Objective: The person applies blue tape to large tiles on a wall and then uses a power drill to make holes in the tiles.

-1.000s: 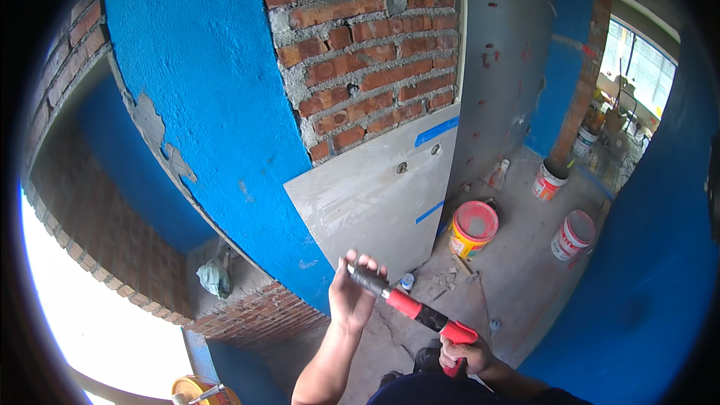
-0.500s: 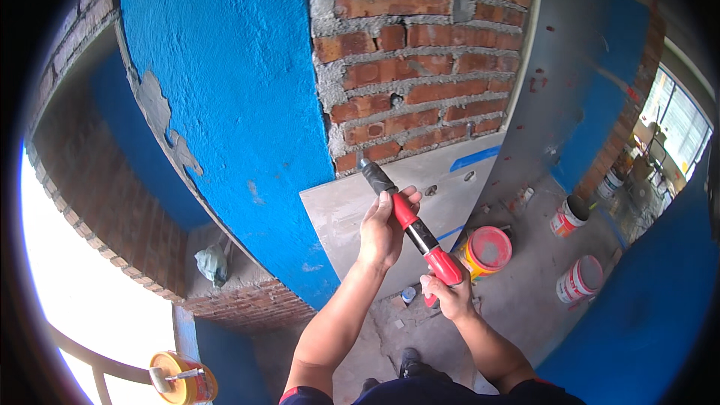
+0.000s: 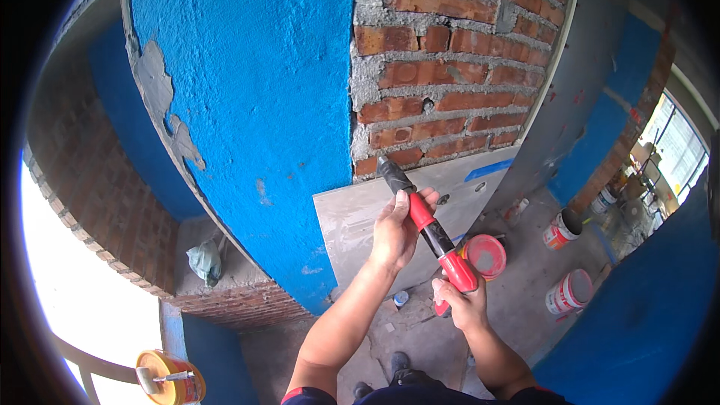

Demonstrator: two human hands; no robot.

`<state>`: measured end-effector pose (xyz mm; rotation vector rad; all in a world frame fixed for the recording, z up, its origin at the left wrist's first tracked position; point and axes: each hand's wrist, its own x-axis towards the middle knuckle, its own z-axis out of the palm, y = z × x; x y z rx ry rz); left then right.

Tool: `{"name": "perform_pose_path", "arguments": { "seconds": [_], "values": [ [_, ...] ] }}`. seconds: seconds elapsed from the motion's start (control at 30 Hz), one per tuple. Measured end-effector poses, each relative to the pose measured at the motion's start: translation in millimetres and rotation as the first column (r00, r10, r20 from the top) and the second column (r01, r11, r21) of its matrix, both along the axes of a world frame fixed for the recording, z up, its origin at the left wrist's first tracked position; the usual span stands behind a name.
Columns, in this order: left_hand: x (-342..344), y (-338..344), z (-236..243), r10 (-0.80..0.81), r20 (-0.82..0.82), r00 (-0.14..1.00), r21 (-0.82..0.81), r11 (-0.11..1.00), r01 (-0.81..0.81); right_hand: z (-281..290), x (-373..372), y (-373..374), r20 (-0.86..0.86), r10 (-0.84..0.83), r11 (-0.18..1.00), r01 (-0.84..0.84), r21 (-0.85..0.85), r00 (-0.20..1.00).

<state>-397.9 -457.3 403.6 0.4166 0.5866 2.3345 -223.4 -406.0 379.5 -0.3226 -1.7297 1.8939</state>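
Note:
A red-and-black nail gun (image 3: pixel 457 271) slants up and to the left, its narrow metal tip over the lowest row of the brick wall (image 3: pixel 431 71). Whether that tip touches the brick, I cannot tell. My left hand (image 3: pixel 395 234) is closed round the front part, thumb on top, with fingertips showing on the far side. Around the red handle at the rear, my right hand (image 3: pixel 466 307) is closed. Behind the tool, a large grey tile (image 3: pixel 349 217) covers the wall below the bare bricks; it has round holes and blue tape (image 3: pixel 489 170).
Blue-painted wall (image 3: pixel 247 90) adjoins the bricks on the left. A red-lidded bucket (image 3: pixel 486 256) stands beyond my right hand, with white-and-red buckets (image 3: pixel 570 290) farther right. At lower left, a mallet (image 3: pixel 150 380) rests on a yellow bucket (image 3: pixel 191 390). A plastic bag (image 3: pixel 205 262) lies on a ledge.
The view has shifted, so the wall, the tile and both hands with the nail gun appear farther right. Both grips stay the same, and the tip remains by the lowest bricks.

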Motion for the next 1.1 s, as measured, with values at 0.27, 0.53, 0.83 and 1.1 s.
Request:
{"name": "perform_pose_path", "arguments": {
  "seconds": [0.27,0.53,0.83,1.1],
  "values": [
    [2,-12,17,-0.031,0.096,0.995,0.038,0.999,0.027,69,-2,-38,0.201,-0.128,0.963,0.073,0.260,0.971],
    [48,-44,27,-0.175,0.011,0.985,-0.281,0.944,0.171,55,-14,-61,0.084,-0.128,0.969,0.107,0.221,0.988],
    [42,-39,30,-0.163,0.005,0.987,-0.438,0.887,0.148,47,-14,-60,0.031,-0.068,0.997,0.069,-0.031,0.997],
    [67,-60,35,-0.180,-0.081,0.980,-0.368,0.919,0.139,31,-21,-47,-0.133,-0.076,0.982,0.097,0.160,0.988]
  ]
}}
